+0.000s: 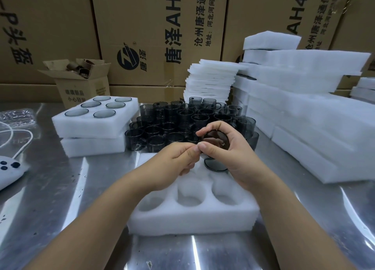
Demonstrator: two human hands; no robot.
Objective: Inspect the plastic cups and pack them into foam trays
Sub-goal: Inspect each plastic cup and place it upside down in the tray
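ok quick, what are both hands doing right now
Left hand: fingers curled, pinching the dark cup at its left edge.
Right hand: gripping the same dark cup above the foam tray.

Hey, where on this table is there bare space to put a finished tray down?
Bare steel table lies between the front foam tray and the white device, and right of that tray before the foam stacks. Behind it is crowded: loose cups fill the gap to the filled trays.
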